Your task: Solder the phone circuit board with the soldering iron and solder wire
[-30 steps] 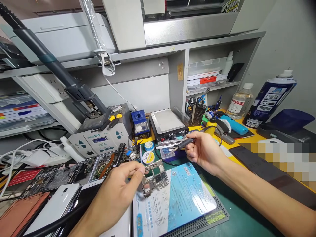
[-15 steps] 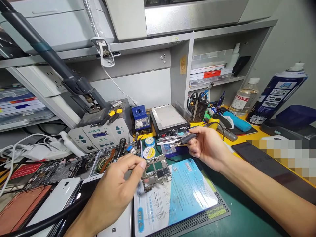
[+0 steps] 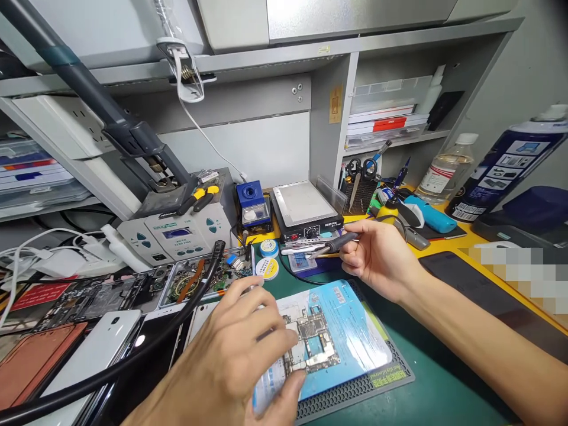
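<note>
A phone circuit board (image 3: 316, 337) is over the blue and white printed sheet (image 3: 355, 355), its metal shields and a rectangular cutout showing. My left hand (image 3: 248, 349) is at the board's left end, with fingers curved over it and the thumb at its lower edge. The hand covers that end, and whether the board rests flat cannot be made out. Higher up on the right, my right hand (image 3: 377, 257) pinches the dark handle of a soldering iron (image 3: 341, 241). Its metal tip points left, apart from the board, in front of the box-shaped heating plate (image 3: 304, 204).
A grey rework station (image 3: 186, 234) stands at the back left. A thick black hose (image 3: 177, 328) crosses the left side over several phones. Two small round tins (image 3: 268, 268) sit behind the sheet. At the right are a clear bottle (image 3: 446, 168) and a spray can (image 3: 506, 165).
The circuit board has been turned to show another face and has moved right and down. My left hand has moved with it, fingers more spread. The right hand has barely moved.
</note>
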Available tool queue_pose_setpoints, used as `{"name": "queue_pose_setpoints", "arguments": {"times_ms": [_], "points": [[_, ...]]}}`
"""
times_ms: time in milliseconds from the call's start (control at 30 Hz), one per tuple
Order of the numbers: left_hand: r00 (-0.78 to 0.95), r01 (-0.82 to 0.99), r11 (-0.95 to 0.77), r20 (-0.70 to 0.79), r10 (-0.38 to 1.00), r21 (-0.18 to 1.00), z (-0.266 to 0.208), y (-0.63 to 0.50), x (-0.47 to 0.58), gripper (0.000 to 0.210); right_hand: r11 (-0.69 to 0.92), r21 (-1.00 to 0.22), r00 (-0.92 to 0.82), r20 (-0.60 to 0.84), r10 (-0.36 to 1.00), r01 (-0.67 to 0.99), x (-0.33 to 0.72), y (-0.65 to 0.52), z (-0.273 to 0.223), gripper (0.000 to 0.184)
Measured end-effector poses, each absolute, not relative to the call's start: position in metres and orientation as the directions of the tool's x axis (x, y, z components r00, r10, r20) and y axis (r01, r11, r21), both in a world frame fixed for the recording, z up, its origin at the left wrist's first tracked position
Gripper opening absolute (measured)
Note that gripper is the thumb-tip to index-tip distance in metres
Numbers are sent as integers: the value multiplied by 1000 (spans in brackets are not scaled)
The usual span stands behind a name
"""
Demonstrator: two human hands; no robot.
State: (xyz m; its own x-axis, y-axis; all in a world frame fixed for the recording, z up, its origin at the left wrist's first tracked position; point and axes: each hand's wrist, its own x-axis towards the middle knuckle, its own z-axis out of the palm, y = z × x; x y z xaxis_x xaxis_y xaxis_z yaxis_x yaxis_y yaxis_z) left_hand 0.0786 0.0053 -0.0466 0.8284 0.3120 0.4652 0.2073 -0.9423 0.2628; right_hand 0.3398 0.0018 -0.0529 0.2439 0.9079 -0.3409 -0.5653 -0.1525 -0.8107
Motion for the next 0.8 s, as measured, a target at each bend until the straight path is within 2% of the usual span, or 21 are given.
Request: {"name": "queue_pose_setpoints", "arguments": {"times_ms": [67, 167, 233, 333, 567, 700, 800], "points": [[816, 236, -941, 477, 327, 241, -45, 5, 78, 12, -141, -812, 254, -335, 908, -566, 339, 2, -52, 39], [810, 388, -900, 393, 436, 199, -47, 7, 78, 42, -134, -821, 266, -328, 907, -555, 338, 2, -52, 36], [816, 401, -904, 391, 426, 148, -53, 8, 77, 50, -139, -833, 271, -326, 906, -535, 336, 2, -53, 35], [826, 402, -909, 385, 413, 112, -61, 9, 75, 48, -150, -864, 276, -311, 909, -481, 331, 1, -57, 35], [844, 408, -895, 300, 446, 181, -68, 15, 69, 54, -153, -925, 248, -248, 937, -347, 322, -7, -68, 24], [847, 368, -917, 353, 398, 151, -76, 19, 71, 48, -165, -927, 239, -253, 937, -336, 323, -6, -69, 25], [803, 372, -916, 444, 398, 149, -87, 19, 73, 33, -166, -925, 243, -257, 935, -342, 323, -5, -68, 24]]}}
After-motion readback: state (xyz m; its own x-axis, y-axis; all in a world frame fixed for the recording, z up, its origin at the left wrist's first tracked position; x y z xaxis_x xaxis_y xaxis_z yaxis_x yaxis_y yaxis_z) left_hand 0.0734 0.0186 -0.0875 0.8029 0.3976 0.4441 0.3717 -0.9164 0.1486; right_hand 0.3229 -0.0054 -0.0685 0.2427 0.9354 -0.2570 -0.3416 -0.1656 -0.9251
